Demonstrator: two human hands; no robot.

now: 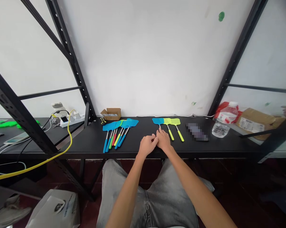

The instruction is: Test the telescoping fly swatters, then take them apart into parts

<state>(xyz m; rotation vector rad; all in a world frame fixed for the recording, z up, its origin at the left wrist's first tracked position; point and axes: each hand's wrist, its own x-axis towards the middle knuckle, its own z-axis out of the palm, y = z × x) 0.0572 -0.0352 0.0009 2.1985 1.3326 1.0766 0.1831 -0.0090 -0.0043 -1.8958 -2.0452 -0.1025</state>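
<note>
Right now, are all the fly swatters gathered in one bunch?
No, the left bunch lies apart from the right bunch on the black table.

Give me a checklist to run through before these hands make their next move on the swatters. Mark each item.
1. Right hand at the blue swatter in the right-hand row: ok, its fingers lie over the lower part.
2. Firm grip on that swatter: cannot tell, the hand hides the handle.
3. Left hand free of any object: cannot tell, its fingers are curled close beside the right hand.
4. Handles of the two yellow-green swatters uncovered: ok, both show.
5. Heads in the left-hand group of swatters separated: not ok, they overlap.
6. Water bottle capped and away from both hands: ok.
</note>
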